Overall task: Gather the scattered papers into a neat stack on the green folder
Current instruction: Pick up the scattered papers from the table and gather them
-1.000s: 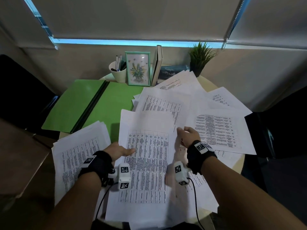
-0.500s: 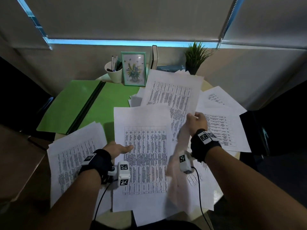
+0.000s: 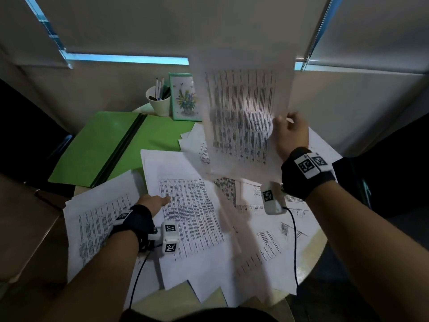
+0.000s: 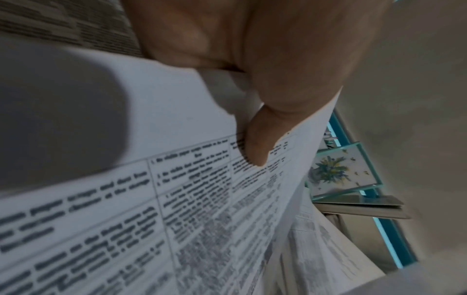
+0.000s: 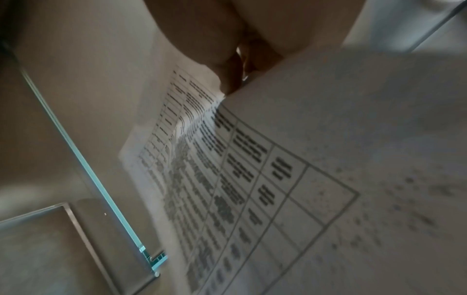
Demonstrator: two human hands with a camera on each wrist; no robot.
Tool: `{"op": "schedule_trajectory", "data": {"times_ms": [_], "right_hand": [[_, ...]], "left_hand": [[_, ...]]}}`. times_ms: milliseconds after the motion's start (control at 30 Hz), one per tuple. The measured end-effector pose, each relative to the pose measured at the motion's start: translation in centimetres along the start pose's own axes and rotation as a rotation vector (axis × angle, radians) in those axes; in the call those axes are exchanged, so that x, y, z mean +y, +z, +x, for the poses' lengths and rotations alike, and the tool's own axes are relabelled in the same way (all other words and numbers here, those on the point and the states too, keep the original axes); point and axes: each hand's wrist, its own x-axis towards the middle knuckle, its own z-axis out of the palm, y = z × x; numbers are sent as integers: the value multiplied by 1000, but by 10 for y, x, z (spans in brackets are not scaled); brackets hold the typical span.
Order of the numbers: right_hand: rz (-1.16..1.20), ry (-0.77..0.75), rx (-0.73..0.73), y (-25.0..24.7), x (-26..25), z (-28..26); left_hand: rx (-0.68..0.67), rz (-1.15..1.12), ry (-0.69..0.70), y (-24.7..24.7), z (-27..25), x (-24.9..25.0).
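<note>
Papers point(image 3: 190, 212), many thin printed sheets, litter the round desk point(image 3: 311, 249); right hand point(image 3: 290, 133) pinches one raised sheet point(image 3: 241, 112); left hand point(image 3: 153, 202) presses flat, grip wide.

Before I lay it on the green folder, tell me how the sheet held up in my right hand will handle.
The lifted sheet is probably floppy: gripped only at one edge by the right hand, it bows and blurs. It looks light, so it may flutter or drift off the green folder. Its edge crumples at the fingers, so it likely creases easily.
</note>
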Motion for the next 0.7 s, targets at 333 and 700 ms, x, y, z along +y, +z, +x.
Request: {"op": "schedule_trajectory", "data": {"times_ms": [333, 700], "right_hand": [[-256, 246, -454, 17, 54, -38], [-357, 381, -567, 60, 95, -90]], "left_hand": [[9, -220, 88, -3, -10, 26], [-138, -359, 26, 22, 8, -11]]}}
